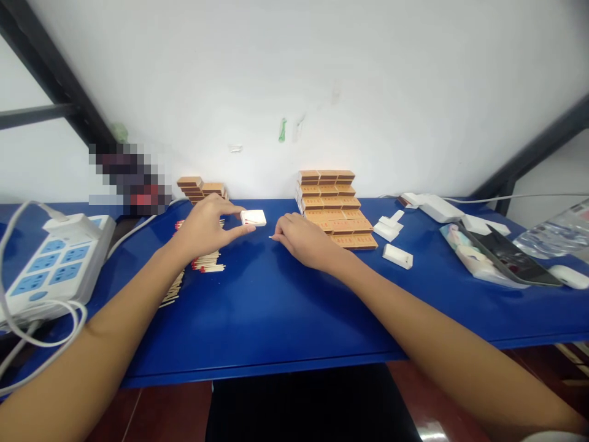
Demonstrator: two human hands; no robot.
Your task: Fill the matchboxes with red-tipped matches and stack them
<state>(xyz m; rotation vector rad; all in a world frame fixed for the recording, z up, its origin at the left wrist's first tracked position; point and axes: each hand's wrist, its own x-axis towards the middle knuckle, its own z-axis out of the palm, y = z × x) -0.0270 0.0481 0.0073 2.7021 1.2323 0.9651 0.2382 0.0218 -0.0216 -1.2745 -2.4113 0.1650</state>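
Observation:
My left hand grips a small white matchbox tray by its ends between thumb and fingers. At least one match shows inside the tray. To the right of it, the fingers of my right hand are pinched on a match, of which only a pale tip sticks out. Beneath and beside my left wrist lie loose red-headed matches on the blue table. A stepped stack of orange-brown matchboxes stands just behind my right hand.
At the back left is a smaller matchbox stack. White box pieces and another white tray lie right of the big stack. A power strip with cables sits left; a phone, packet and clear bottle are at right.

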